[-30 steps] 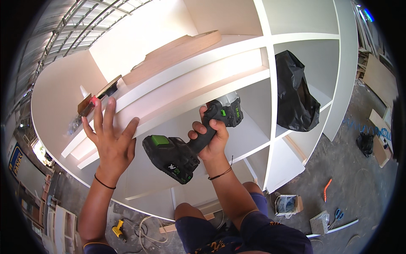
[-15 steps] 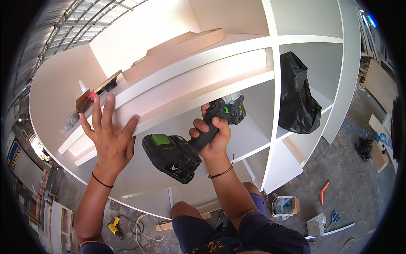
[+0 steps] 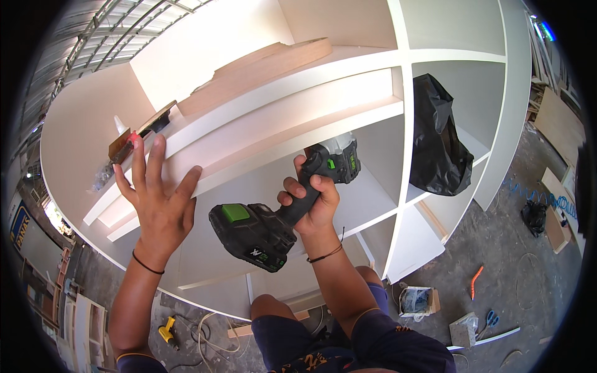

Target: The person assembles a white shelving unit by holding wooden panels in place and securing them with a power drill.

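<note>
My right hand [image 3: 313, 204] is wrapped round the grip of a black cordless power driver [image 3: 255, 236] with green accents. The tool's battery end points toward me, and its head reaches in under the lower white rail of the cabinet [image 3: 367, 114]; the tip is hidden there. With fingers spread, my left hand [image 3: 158, 208] rests against the left end of the two white rails. Just beyond those fingertips, on the shelf, lie a red-handled tool [image 3: 133, 138], a small brown box [image 3: 119, 143] and a clear plastic bag [image 3: 101, 179].
A curved wooden piece [image 3: 249, 73] lies on the upper shelf. From the right-hand compartment hangs a black plastic bag [image 3: 438, 140]. On the floor are a yellow power tool [image 3: 166, 332] with cords, an open carton [image 3: 418, 301], blue scissors [image 3: 492, 319] and an orange-red tool [image 3: 476, 283].
Both hands and the driver keep nearly the same place. The view has shifted very slightly.
</note>
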A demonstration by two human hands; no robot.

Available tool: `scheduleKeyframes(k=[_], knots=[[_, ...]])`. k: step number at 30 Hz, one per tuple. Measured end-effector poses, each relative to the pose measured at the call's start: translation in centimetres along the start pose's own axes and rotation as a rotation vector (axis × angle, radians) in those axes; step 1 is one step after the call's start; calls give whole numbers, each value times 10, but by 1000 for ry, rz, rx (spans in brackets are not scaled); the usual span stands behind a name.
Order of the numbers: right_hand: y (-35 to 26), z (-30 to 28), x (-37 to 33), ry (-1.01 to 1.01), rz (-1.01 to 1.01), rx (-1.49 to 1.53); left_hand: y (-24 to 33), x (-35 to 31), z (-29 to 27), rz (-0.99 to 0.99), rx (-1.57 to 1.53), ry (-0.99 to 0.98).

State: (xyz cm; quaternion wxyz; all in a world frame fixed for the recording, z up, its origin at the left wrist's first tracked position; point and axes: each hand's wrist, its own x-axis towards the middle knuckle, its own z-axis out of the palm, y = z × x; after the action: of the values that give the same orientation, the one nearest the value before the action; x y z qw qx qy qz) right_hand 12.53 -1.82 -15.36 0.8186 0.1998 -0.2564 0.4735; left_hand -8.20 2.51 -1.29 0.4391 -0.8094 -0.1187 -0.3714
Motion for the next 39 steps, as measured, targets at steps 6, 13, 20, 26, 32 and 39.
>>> scheduleKeyframes(k=[6, 13, 20, 26, 32, 39], knots=[[1, 1, 2, -4, 4, -2, -1, 0, -2, -2, 12, -3], [0, 8, 2, 32, -3, -19, 0, 2, -5, 7, 26, -13], [0, 7, 3, 15, 8, 0, -1, 3, -3, 48, 60, 8], [2, 8, 4, 2, 22, 9, 0, 4, -1, 40, 73, 31], [2, 10, 3, 36, 34, 6, 2, 4, -3, 45, 97, 18], [3, 2, 7, -70, 35, 119, 2, 5, -3, 41, 91, 10]])
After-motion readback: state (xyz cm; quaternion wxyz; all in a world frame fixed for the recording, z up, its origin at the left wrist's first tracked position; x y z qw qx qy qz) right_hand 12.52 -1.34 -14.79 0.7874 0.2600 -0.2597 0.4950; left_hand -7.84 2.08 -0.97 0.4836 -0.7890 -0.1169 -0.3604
